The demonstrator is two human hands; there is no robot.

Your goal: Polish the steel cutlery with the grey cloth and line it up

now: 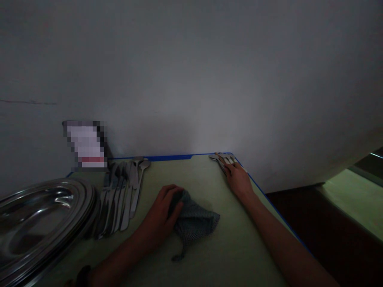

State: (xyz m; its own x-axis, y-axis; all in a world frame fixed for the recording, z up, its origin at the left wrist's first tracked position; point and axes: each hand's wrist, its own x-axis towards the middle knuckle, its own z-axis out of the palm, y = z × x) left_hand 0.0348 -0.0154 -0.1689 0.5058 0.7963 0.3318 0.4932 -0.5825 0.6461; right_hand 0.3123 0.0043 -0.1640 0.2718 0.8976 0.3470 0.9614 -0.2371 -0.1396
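Left hand (pixel 161 215) is clutching grey cloth (pixel 196 223) on the tabletop (pixel 236 251); right hand (pixel 239 180) is touching loose cutlery (pixel 222 158) at far right corner, can't tell if gripping.

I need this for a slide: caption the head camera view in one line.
In dim light, the left hand holds a cloth while the right hand touches cutlery at the table's far corner.

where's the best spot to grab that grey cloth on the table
Probably the bunched upper end of the grey cloth, coming from its left, where the left hand has its fingers curled over it. The fabric looks gathered thickest there. The lower end thins to a loose tail that would likely just drag.
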